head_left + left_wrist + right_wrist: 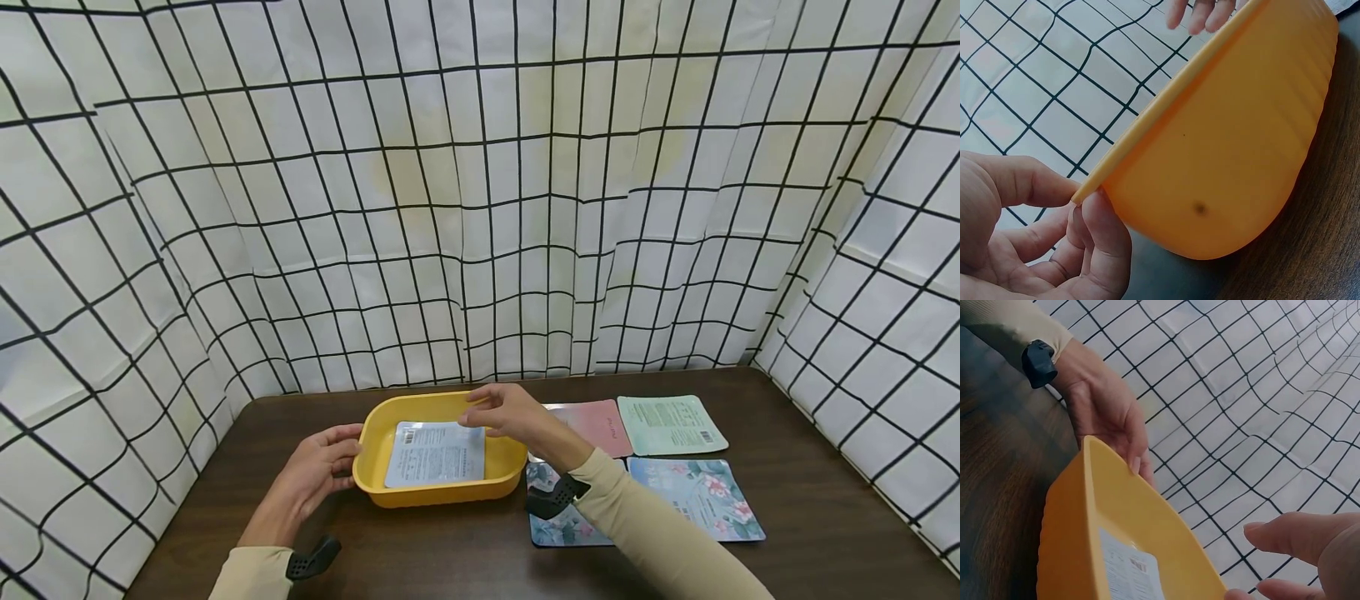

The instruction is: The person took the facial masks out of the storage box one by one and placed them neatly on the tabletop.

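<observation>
A yellow plastic basin stands on the table with a flat light-blue printed packet lying in it. My left hand is at the basin's left end; in the left wrist view, thumb and fingers pinch its rim. Over the basin's right end hovers my right hand. Its thumb stands apart from the other fingers in the right wrist view, and nothing shows between them. Part of the basin's far right rim is hidden behind this hand.
Right of the basin lie a pink packet, a pale green packet and two blue floral packets, one farther right and one partly under my right forearm. A white cloth with black grid lines surrounds the brown table.
</observation>
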Tool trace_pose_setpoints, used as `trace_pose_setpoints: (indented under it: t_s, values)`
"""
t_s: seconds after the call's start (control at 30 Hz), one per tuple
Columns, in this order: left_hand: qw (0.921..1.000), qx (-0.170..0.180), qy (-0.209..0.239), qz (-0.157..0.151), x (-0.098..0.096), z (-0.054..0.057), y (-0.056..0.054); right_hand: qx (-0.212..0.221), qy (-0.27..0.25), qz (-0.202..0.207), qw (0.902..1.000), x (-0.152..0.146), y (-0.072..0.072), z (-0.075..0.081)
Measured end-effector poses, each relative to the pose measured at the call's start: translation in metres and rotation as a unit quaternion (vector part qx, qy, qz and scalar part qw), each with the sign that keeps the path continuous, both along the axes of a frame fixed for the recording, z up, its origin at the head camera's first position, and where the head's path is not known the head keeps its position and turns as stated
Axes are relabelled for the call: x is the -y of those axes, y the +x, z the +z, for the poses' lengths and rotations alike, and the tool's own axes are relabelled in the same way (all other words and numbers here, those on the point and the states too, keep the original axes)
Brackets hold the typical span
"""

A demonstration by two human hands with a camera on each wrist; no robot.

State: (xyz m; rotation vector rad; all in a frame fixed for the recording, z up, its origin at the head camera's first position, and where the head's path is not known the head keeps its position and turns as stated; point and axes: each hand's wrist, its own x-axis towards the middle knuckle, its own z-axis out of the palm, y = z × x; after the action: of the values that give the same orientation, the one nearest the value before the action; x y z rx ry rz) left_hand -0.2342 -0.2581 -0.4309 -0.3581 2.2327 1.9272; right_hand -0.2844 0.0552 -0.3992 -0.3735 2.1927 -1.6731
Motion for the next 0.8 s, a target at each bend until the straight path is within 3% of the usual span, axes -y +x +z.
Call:
trace_pose_setpoints:
  t_s: [0.57,0.8]
  values:
    - [1.0,0.002,-0.004,0.004,-0.001,-0.001,-0.001,0.0,0.046,-0.01,0.9989,0.026,-0.002,-0.016]
    - [1.0,0.003,-0.002,0.004,-0.001,0.0,-0.001,0.022,0.032,-0.022,0.999,0.03,-0.002,-0.02]
